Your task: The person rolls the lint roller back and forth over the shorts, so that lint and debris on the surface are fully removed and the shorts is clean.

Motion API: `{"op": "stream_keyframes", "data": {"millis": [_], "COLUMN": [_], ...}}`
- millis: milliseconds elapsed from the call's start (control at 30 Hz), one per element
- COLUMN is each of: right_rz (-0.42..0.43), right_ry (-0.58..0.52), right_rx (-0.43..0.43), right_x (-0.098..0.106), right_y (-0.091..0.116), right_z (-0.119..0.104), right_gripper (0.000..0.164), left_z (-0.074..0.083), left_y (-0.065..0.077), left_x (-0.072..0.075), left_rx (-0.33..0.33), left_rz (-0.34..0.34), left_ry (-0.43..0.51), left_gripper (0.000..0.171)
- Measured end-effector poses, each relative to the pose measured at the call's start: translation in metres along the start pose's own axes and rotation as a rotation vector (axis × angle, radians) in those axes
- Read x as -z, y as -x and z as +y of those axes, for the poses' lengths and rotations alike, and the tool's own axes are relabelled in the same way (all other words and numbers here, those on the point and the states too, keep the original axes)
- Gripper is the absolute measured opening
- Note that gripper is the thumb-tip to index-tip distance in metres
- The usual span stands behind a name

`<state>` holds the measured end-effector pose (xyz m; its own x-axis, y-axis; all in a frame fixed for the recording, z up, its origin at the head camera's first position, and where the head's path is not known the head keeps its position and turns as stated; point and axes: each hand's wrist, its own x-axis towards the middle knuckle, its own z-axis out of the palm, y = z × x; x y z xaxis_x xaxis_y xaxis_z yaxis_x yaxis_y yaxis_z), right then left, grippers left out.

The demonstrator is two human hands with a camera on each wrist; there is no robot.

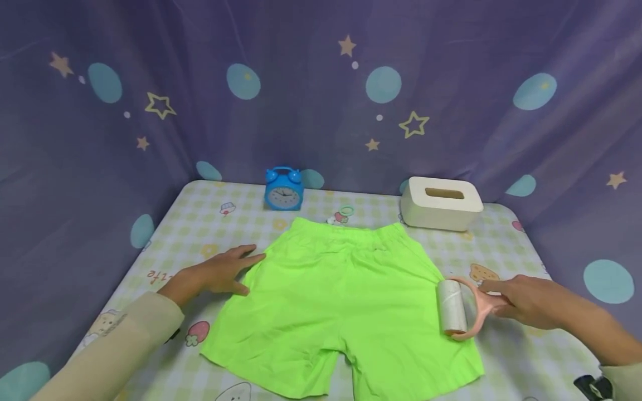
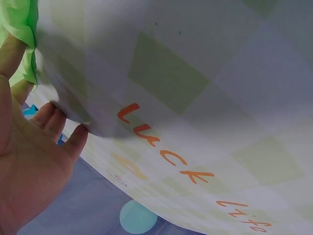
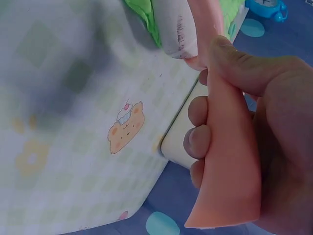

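Note:
Bright green shorts (image 1: 321, 295) lie spread flat, waistband toward the back. At their left edge my left hand (image 1: 225, 271) rests with fingers spread, thumb and index fingertip touching the fabric; in the left wrist view the left hand (image 2: 44, 142) has its fingers fairly straight against the cloth's edge and the tablecloth. My right hand (image 1: 529, 301) grips the pink handle of a lint roller (image 1: 453, 307), whose white cylinder lies over the right side of the shorts. In the right wrist view the right fingers (image 3: 198, 137) curl round the handle, and dark specks show on the roller (image 3: 177, 32).
A blue alarm clock (image 1: 283, 190) stands at the back of the table. To its right is a cream tissue box (image 1: 441, 204). A small green ring (image 1: 346, 211) lies behind the waistband. The checked tablecloth (image 1: 195, 245) ends at a purple curtain (image 1: 311, 100).

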<state>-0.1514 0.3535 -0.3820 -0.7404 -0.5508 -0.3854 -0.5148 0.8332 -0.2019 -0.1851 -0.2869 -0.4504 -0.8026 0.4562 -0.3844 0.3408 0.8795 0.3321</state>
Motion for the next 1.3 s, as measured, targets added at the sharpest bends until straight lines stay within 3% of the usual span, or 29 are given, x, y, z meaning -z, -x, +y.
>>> {"op": "stream_keyframes", "data": {"millis": [333, 467, 733, 933, 1300], "right_rz": [0.024, 0.043, 0.055, 0.107, 0.106], "right_ry": [0.041, 0.053, 0.039, 0.034, -0.013], "right_rx": [-0.001, 0.032, 0.085, 0.189, 0.220], "right_x": [0.003, 0.005, 0.003, -0.005, -0.008], "right_y": [-0.008, -0.018, -0.033, -0.047, -0.072], "right_z": [-0.010, -0.021, -0.034, -0.051, -0.089], "right_gripper": [0.039, 0.030, 0.034, 0.033, 0.030], "left_z": [0.000, 0.002, 0.004, 0.005, 0.006], "left_y": [-0.002, 0.000, 0.001, -0.001, -0.001], "left_x": [-0.001, 0.000, 0.000, 0.001, 0.002], "left_rx": [-0.022, -0.019, -0.004, -0.011, -0.002], "left_rz": [0.006, 0.005, 0.003, 0.004, -0.008], "left_ry": [-0.007, 0.002, 0.002, 0.001, -0.004], "left_gripper": [0.092, 0.091, 0.091, 0.092, 0.093]}}
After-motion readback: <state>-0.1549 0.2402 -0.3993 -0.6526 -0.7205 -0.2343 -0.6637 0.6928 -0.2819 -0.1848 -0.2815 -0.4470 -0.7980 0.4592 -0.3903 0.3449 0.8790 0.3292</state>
